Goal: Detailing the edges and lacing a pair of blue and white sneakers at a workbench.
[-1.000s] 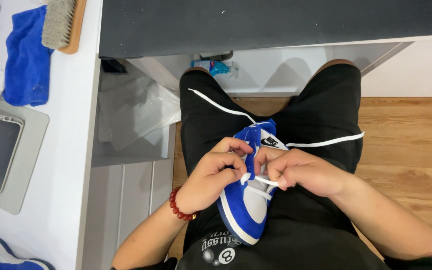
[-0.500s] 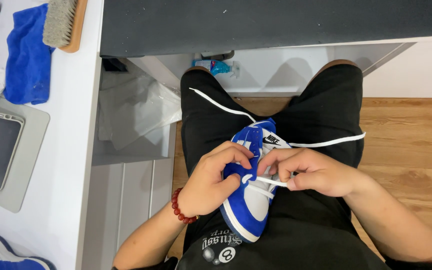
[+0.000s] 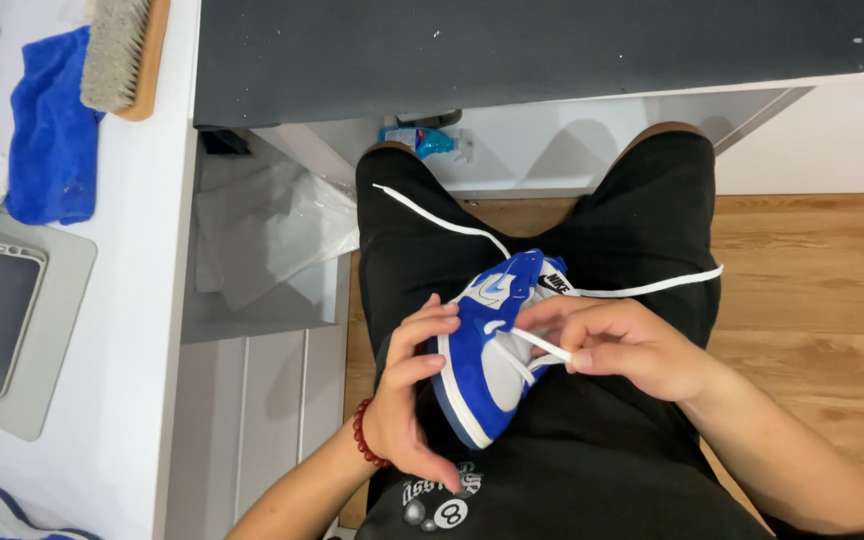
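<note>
left hand [image 3: 407, 400] cradles a blue and white sneaker [image 3: 492, 350] on the lap, right hand [image 3: 622, 350] pinching its white lace [image 3: 542, 345]. over on the white worktop [image 3: 142, 300]: blue cloth [image 3: 50, 130], wooden brush [image 3: 127, 55].

The left hand [image 3: 414, 395] sits low in the lap, palm turned inward and fingers curled into a cupping grip, thumb pointing down toward the body, with a red bead bracelet at the wrist. The right hand [image 3: 624, 350] lies just across from it, knuckles up, fingertips pinched tight together, forearm running out to the lower right.
</note>
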